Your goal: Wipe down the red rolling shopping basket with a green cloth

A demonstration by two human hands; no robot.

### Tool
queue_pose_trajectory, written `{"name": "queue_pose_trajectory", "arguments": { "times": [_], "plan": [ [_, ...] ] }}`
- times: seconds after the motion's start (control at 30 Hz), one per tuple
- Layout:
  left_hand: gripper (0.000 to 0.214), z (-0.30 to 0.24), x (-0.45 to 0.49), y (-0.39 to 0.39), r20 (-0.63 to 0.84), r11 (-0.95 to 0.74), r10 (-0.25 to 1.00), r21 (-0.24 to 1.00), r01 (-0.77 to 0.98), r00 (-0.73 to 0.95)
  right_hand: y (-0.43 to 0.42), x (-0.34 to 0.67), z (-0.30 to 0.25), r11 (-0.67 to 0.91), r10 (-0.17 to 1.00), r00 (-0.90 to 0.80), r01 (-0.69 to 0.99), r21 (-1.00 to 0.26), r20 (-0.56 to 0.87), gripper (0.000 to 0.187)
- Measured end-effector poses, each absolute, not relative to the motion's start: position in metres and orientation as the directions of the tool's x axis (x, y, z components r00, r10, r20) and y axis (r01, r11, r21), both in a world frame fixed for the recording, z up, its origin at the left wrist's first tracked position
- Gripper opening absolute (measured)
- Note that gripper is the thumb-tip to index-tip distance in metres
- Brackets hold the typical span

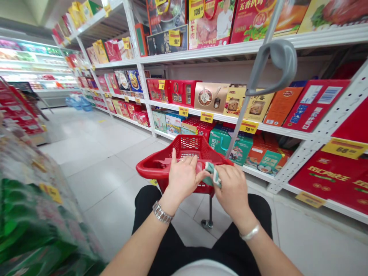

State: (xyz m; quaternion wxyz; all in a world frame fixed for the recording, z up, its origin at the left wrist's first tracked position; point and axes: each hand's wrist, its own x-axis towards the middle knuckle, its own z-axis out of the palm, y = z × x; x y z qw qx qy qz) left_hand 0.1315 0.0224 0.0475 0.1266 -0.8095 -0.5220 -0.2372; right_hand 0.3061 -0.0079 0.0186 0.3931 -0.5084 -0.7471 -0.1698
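Two bare hands meet over the near rim of a red plastic shopping basket (pixel 152 165) with latticed walls. It stands on the pale tiled floor (pixel 94 153) of a shop aisle, just in front of the person's dark-clad knees. The left hand (pixel 184 177) lies palm down on the rim, its fingers (pixel 189 160) stretched out almost flat and slightly spread, closed on nothing. Only its thumb reaches across to touch a small teal-and-white folded piece (pixel 215 177) (cloth or soft packet, too small to tell). The right hand (pixel 233 189) has that piece in its grasp. Its fingers are curled tight around the lower end, knuckles up, so the piece sticks out between the two hands, right above the basket's near right corner. A silver metal watch (pixel 161 212) sits on the left wrist and a thin silver bangle (pixel 250 232) on the right. From the basket's far side a grey pole with a looped grey plastic handle (pixel 277 63) rises slantwise to the upper right. Behind it run white metal shelves (pixel 316 36) packed with red, gold and green gift boxes (pixel 313 101), with yellow price tags (pixel 248 127) clipped to the shelf edges. At the left edge a blurred green and red stack of goods (pixel 34 214) stands close by.
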Motion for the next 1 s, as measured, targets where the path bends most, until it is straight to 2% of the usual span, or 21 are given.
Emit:
{"name": "queue_pose_trajectory", "arguments": {
  "times": [0.17, 0.27, 0.4, 0.57, 0.73, 0.9, 1.0],
  "plan": [
    [0.049, 0.051, 0.115, 0.024, 0.520, -0.431, 0.780, 0.046, 0.901, 0.347, -0.009, 0.273, 0.021, 0.488, 0.611, -0.270, 0.869, -0.085, 0.744, 0.034],
    [0.047, 0.053, 0.099, 0.027, 0.504, -0.454, 0.782, 0.058, 0.889, 0.367, -0.006, 0.285, 0.016, 0.580, 0.563, -0.333, 0.811, -0.075, 0.756, 0.032],
    [0.044, 0.054, 0.082, 0.033, 0.482, -0.464, 0.792, 0.078, 0.882, 0.374, 0.003, 0.311, 0.011, 0.652, 0.546, -0.327, 0.744, -0.146, 0.771, 0.026],
    [0.044, 0.055, 0.068, 0.041, 0.464, -0.464, 0.802, 0.090, 0.881, 0.375, 0.012, 0.311, 0.015, 0.685, 0.581, -0.304, 0.683, -0.252, 0.755, 0.022],
    [0.044, 0.059, 0.046, 0.043, 0.435, -0.507, 0.802, 0.136, 0.851, 0.409, -0.001, 0.283, 0.024, 0.653, 0.596, -0.323, 0.728, -0.209, 0.736, 0.022],
    [0.048, 0.062, 0.011, 0.045, 0.422, -0.521, 0.808, 0.186, 0.833, 0.412, -0.029, 0.255, 0.021, 0.721, 0.544, -0.347, 0.658, -0.215, 0.764, 0.016],
    [0.048, 0.060, -0.005, 0.049, 0.428, -0.514, 0.811, 0.196, 0.835, 0.399, -0.041, 0.244, 0.014, 0.770, 0.494, -0.339, 0.598, -0.222, 0.800, 0.025]
  ]
}}
